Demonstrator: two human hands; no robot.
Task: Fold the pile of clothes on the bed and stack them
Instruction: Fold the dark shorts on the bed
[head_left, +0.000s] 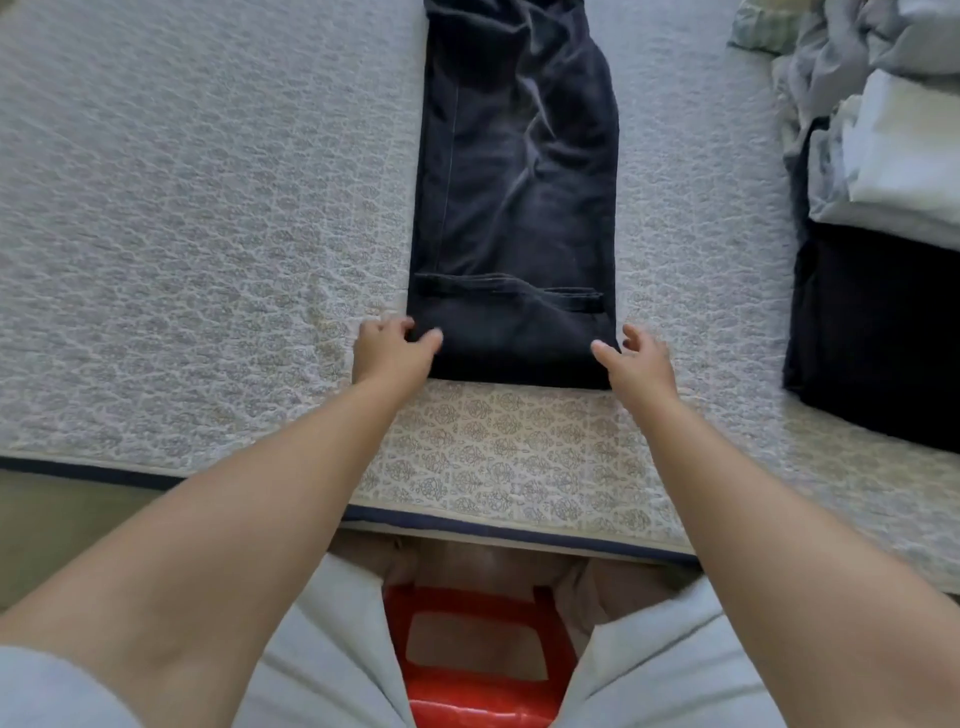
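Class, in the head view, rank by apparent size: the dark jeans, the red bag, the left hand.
1. dark jeans
2. red bag, though it lies nearer the camera
3. left hand

Single head-worn wide-angle view, looking forward and steeply down from the near edge of the bed (208, 260). Close range: both forearms reach in from the bottom corners. Frame edges bend and blur. No second view to share anything with.
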